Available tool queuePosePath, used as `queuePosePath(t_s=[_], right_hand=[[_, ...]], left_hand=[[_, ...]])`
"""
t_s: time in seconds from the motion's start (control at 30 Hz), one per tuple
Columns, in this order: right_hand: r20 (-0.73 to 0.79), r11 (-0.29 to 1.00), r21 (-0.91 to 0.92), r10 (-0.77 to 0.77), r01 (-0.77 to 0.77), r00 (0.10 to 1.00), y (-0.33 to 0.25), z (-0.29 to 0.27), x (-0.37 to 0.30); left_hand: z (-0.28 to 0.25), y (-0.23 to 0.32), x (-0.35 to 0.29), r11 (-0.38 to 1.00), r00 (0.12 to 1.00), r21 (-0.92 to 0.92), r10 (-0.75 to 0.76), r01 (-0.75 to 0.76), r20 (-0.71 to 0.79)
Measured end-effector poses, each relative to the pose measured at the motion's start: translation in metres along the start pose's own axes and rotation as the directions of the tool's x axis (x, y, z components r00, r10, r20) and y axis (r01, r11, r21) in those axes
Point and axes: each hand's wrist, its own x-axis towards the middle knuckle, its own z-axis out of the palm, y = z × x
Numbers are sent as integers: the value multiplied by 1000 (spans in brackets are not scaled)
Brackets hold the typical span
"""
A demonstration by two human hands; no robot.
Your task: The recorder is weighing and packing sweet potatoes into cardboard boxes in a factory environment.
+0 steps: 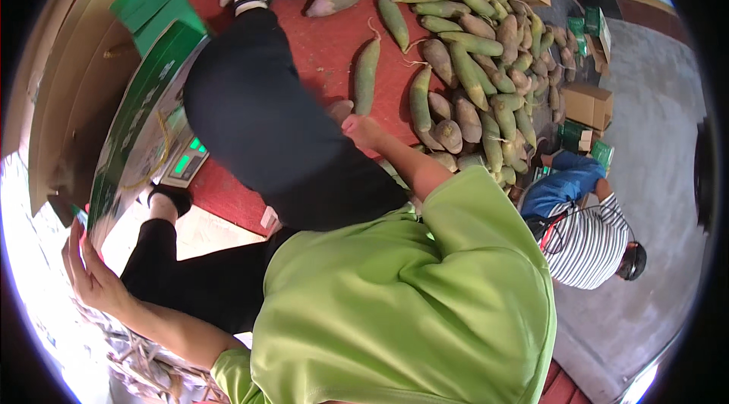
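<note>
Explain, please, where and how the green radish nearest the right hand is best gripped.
Probably around the thick middle of the green radish, right hand coming from above: it lies on the red floor, apart from the pile, and its far end narrows to a thin root tail.

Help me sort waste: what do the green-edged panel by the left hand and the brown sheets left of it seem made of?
Green-edged panel: probably coated cardboard; it looks thin, with a smooth sheen. Brown sheets: likely plain cardboard, matte and tan.

Left hand point(100, 282) outstretched sideways, fingers extended; right hand point(363, 133) stretched forward.
</note>
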Motion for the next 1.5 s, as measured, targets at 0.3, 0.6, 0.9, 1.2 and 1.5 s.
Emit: queuePosePath(t_s=[0.3,0.6,0.9,1.2,1.5], right_hand=[[-320,946,143,323,-292,891,35,-41,5],[-584,872,266,485,-411,651,78,-128,76],[-583,872,482,388,-81,713,178,-177,139],[-403,876,354,458,-327,792,132,-165,172],[-269,686,616,645,-387,715,44,-174,141]], left_hand=[[2,10,8,999,999,48,0,3,-54],[9,4,4,991,985,21,-128,131,-113],[21,18,17,979,976,116,-146,166,-164],[6,53,20,990,997,122,74,-73,-5],[10,48,21,987,989,112,122,-112,-87]])
